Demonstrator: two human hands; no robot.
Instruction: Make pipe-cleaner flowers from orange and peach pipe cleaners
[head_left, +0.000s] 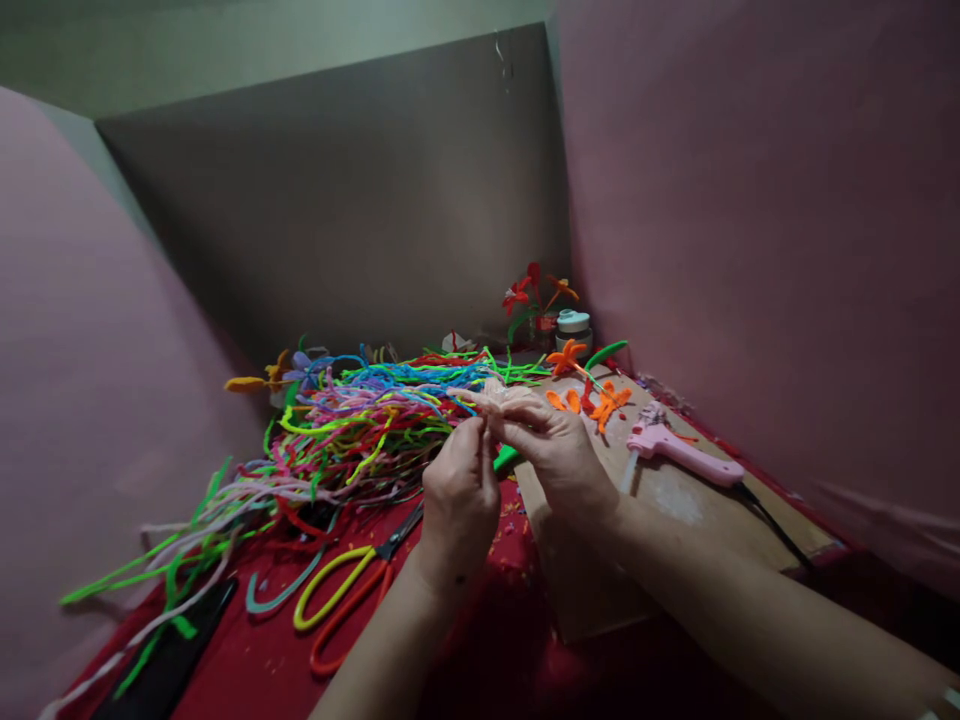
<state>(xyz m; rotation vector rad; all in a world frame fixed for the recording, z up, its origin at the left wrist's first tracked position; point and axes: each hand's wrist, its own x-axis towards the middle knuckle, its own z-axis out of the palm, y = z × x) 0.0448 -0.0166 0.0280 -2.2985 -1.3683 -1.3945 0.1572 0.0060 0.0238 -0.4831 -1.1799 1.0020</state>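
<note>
Both hands meet over the middle of the table. A pale pink pipe-cleaner piece, looped like petals, sticks out past the fingertips. My right hand is closed on it from the right. My left hand is a closed pinch just below, touching the right fingertips; its fingers hide what they grip, though it seems to be the lower end of the same piece. Behind the hands lies a big heap of coloured pipe cleaners. Scissors with yellow and orange handles rest left of my left wrist.
At right, a wooden board carries a pink glue gun with a black cord, plus orange pipe-cleaner flowers. Red flowers and a jar with a pale lid stand behind. A black flat object lies front left on red cloth.
</note>
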